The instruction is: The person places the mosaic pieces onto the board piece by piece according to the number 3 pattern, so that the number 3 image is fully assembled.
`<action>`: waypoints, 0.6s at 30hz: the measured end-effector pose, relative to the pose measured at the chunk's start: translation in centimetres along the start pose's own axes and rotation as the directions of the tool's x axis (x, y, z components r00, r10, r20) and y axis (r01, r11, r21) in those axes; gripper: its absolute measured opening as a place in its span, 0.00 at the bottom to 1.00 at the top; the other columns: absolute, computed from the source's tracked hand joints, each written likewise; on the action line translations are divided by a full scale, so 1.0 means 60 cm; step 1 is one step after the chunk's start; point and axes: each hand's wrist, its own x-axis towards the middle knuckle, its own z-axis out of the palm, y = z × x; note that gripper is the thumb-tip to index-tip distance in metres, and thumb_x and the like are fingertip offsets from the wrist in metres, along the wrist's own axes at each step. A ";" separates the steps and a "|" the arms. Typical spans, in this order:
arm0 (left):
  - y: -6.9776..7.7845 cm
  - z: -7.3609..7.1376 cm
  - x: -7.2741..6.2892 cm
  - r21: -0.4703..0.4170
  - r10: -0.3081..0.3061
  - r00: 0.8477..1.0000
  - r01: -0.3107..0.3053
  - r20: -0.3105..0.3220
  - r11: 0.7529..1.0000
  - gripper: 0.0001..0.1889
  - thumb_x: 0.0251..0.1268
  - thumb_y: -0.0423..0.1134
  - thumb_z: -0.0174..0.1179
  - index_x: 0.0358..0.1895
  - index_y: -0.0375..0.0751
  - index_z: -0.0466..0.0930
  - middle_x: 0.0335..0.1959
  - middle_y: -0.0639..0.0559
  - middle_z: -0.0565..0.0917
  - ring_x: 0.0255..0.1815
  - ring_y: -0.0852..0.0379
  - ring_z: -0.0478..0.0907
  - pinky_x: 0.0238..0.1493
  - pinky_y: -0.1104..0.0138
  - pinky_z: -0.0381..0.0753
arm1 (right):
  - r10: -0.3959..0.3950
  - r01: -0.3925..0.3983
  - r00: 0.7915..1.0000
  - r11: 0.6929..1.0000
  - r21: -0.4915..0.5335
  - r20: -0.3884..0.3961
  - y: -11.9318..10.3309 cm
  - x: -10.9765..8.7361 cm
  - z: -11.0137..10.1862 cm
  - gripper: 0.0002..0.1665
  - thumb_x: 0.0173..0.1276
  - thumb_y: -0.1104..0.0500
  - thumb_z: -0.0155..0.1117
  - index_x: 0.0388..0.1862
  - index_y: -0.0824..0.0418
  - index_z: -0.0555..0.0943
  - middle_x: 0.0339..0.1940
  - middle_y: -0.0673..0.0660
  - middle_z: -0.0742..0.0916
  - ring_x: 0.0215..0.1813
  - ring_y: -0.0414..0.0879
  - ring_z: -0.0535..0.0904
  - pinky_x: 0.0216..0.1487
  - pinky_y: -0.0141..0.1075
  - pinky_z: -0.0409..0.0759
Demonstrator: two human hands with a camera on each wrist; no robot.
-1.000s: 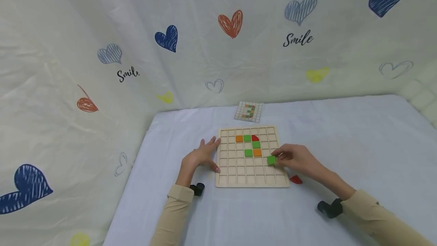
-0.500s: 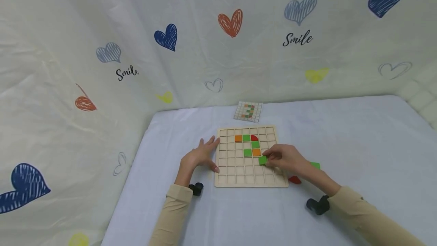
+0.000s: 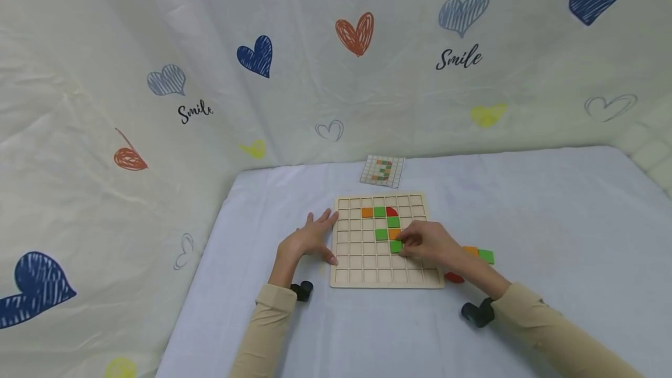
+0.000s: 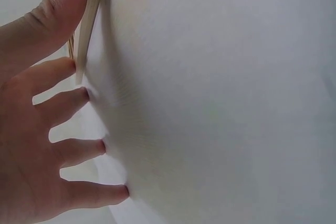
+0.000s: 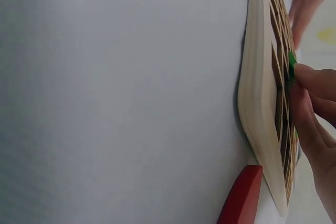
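Observation:
A wooden grid board (image 3: 362,277) lies flat on the white-covered table. My right hand (image 3: 431,244) pinches a green square tile (image 3: 396,247) between thumb and fingertips, at a cell just below an orange tile (image 3: 394,233). The right wrist view shows the same green tile (image 5: 292,66) tilted at the grid; whether it sits fully in the cell I cannot tell. With fingers spread, my left hand (image 3: 308,239) rests against the board's left edge, its thumb on the edge in the left wrist view. Other orange, green and red tiles (image 3: 391,212) fill several cells higher up.
Behind the board lies a printed pattern card (image 3: 382,171). Right of the board, partly under my right forearm, are a red quarter-round piece (image 3: 454,277), an orange tile (image 3: 470,250) and a green tile (image 3: 486,256). A curtain with hearts hangs behind the table.
My right hand has moved left over the board, carrying the green tile from the right-hand columns to the cell under the orange tile. My left hand has stayed in place.

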 end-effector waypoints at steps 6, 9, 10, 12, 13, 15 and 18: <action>0.001 0.000 0.000 0.006 0.000 1.000 0.000 -0.001 1.000 0.62 0.46 0.44 0.83 0.84 0.53 0.50 0.87 0.52 0.45 0.86 0.34 0.34 0.77 0.30 0.45 | -0.030 0.030 1.000 0.999 -0.026 -0.003 -0.001 0.002 0.003 0.14 0.57 0.67 0.78 0.44 0.66 0.90 0.34 0.50 0.85 0.32 0.38 0.77 0.35 0.29 0.79; 0.001 0.000 0.001 0.010 -0.001 1.000 0.001 -0.001 1.000 0.62 0.46 0.44 0.83 0.84 0.52 0.51 0.87 0.51 0.45 0.86 0.34 0.34 0.77 0.30 0.45 | -0.040 0.040 0.999 0.999 -0.031 -0.001 0.000 0.002 0.004 0.14 0.57 0.68 0.78 0.44 0.66 0.90 0.34 0.50 0.84 0.32 0.38 0.77 0.34 0.29 0.79; 0.002 0.000 0.000 0.010 -0.002 1.000 0.002 0.001 1.000 0.62 0.46 0.44 0.82 0.84 0.52 0.50 0.87 0.51 0.45 0.86 0.34 0.34 0.77 0.30 0.45 | -0.043 0.043 0.999 0.999 -0.033 -0.001 0.000 0.002 0.004 0.14 0.57 0.69 0.77 0.44 0.66 0.90 0.34 0.50 0.84 0.33 0.38 0.77 0.34 0.29 0.79; 0.003 -0.001 0.000 0.012 -0.002 1.000 0.002 0.005 1.000 0.62 0.47 0.44 0.82 0.84 0.52 0.50 0.87 0.51 0.45 0.86 0.34 0.34 0.77 0.30 0.45 | -0.050 0.050 0.999 0.998 -0.036 0.000 0.001 0.002 0.004 0.14 0.58 0.68 0.77 0.44 0.66 0.90 0.34 0.50 0.84 0.33 0.38 0.77 0.34 0.29 0.78; 0.003 0.000 0.000 0.011 -0.003 1.000 0.003 0.007 1.000 0.62 0.47 0.44 0.82 0.85 0.52 0.50 0.87 0.51 0.45 0.86 0.34 0.34 0.77 0.30 0.45 | -0.052 0.052 0.999 0.998 -0.035 -0.001 0.001 0.002 0.004 0.14 0.58 0.68 0.77 0.44 0.65 0.90 0.34 0.50 0.84 0.33 0.38 0.76 0.34 0.29 0.78; 0.003 0.000 0.000 0.013 -0.005 1.000 0.005 0.010 1.000 0.61 0.48 0.43 0.82 0.85 0.52 0.50 0.87 0.51 0.45 0.86 0.34 0.33 0.77 0.31 0.45 | -0.057 0.057 0.998 0.998 -0.030 -0.003 0.002 0.001 0.004 0.14 0.58 0.68 0.78 0.44 0.65 0.90 0.34 0.50 0.84 0.33 0.38 0.76 0.35 0.29 0.78; 0.002 0.001 0.002 0.022 -0.011 1.000 0.011 0.017 1.000 0.61 0.49 0.43 0.81 0.85 0.52 0.49 0.87 0.51 0.44 0.85 0.34 0.33 0.78 0.31 0.44 | -0.077 0.077 0.997 0.997 -0.025 -0.006 0.004 -0.001 0.002 0.14 0.58 0.68 0.78 0.44 0.64 0.90 0.34 0.50 0.84 0.33 0.38 0.77 0.36 0.29 0.79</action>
